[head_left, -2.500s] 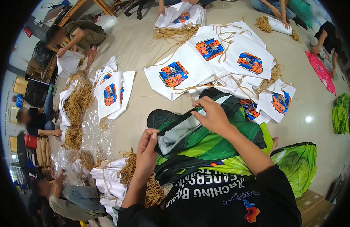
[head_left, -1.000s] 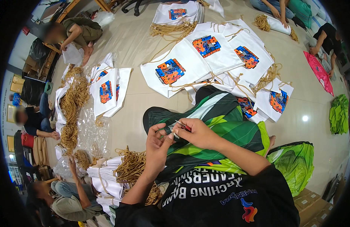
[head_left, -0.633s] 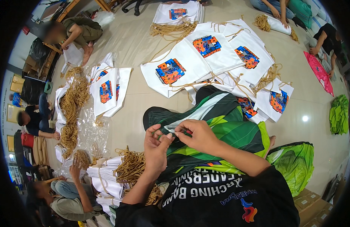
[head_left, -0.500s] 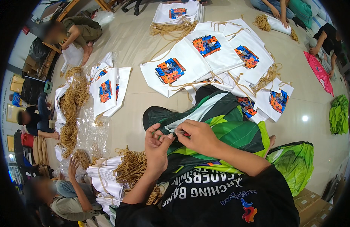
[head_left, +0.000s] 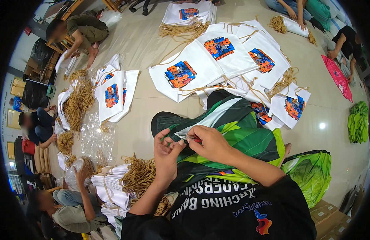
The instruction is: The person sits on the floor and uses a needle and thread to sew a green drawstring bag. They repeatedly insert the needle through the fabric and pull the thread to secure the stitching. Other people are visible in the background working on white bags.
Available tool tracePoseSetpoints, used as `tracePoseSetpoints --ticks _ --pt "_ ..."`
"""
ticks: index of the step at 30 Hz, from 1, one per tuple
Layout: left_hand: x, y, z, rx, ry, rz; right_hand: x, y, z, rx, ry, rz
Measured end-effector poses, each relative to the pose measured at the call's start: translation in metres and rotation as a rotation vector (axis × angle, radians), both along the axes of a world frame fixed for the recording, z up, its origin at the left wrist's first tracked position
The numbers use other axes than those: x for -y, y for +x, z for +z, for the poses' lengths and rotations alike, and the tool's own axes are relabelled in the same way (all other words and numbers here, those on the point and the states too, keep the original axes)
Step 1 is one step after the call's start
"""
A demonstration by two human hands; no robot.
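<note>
A green, black and white garment (head_left: 249,150) lies spread across my lap. My left hand (head_left: 167,156) pinches its dark edge between thumb and fingers, by a pale strip. My right hand (head_left: 209,146) is closed on a small metal tool with a red handle (head_left: 197,139), its tip at that edge beside my left thumb; the tip is mostly hidden. Just beyond the garment lies an overlapping pile of white printed drawstring bags (head_left: 185,56) with tan cords. To my left, bundled white bags with thick cords (head_left: 139,176) lie close to my forearm.
Co-workers crouch or sit at left (head_left: 83,34) and right (head_left: 345,44), handling bags and cloth. Cord bundles (head_left: 79,104) and clear plastic (head_left: 97,140) lie left. A pink bag (head_left: 335,76), green cloth pieces (head_left: 357,122) and cardboard boxes (head_left: 329,216) are at right.
My hands have come together since the earliest frame, and the red-handled tool appeared in my right hand. Both have shifted only slightly lately. Co-workers at left have moved their arms.
</note>
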State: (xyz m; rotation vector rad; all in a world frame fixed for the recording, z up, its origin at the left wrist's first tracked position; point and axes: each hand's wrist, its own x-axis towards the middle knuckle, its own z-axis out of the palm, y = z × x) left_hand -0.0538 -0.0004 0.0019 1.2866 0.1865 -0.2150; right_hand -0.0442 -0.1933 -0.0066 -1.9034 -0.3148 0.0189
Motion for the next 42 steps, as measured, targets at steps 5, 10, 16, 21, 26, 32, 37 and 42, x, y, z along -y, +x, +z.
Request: tracePoseSetpoints --ticks 5,10,16,21,26,32,37,42 --pt "-0.004 0.0 -0.006 0.051 0.043 -0.041 -0.002 -0.001 0.003 0.06 0.005 -0.006" --pt "0.0 -0.001 -0.002 0.093 0.121 -0.072 -0.004 -0.003 0.002 0.078 -0.049 -0.013" --pt "0.0 0.001 0.0 -0.074 -0.078 -0.048 -0.003 0.004 -0.008 -0.107 0.13 -0.011" --pt "0.001 0.002 0.003 -0.077 -0.151 0.012 0.005 0.004 -0.003 -0.209 0.195 -0.013" --pt "0.0 0.004 0.0 -0.107 -0.21 0.052 0.005 -0.001 -0.01 -0.145 0.179 0.055" --pt "0.0 0.004 -0.003 -0.141 -0.262 0.078 0.001 -0.001 -0.01 -0.114 0.169 0.085" --pt "-0.001 0.006 -0.005 -0.175 -0.311 0.136 0.0 -0.002 -0.014 -0.099 0.194 0.07" --pt "0.0 0.005 -0.006 -0.148 -0.254 0.095 -0.004 0.0 -0.018 -0.043 0.184 0.057"
